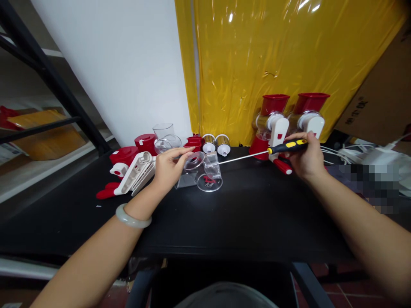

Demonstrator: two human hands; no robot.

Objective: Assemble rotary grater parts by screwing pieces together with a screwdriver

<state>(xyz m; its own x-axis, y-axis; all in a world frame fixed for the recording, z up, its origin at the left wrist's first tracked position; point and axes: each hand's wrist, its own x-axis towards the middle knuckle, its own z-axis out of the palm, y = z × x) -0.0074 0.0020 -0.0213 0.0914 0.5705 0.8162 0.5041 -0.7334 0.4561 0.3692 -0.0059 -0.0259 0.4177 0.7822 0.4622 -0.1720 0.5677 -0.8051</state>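
My right hand (310, 160) is wrapped around the black and yellow handle of a screwdriver (289, 146). Its long metal shaft points left, and the tip reaches the upright right edge of a clear plastic housing (212, 164). That housing rests on the black table, with a round disc bearing a red and white print (209, 182). My left hand (168, 170) has its fingers closed at the housing's ring-shaped upper left part. Whether the screwdriver tip touches the plastic or only lies beside it, I cannot tell.
White crank arms with red handles (135, 175) and red bases (123, 155) lie on the left. Behind the housing are a clear hopper (163, 132) and two grater drums (222, 145). Two assembled rotary graters (275, 124) stand at the back right, near white cables (349, 152).
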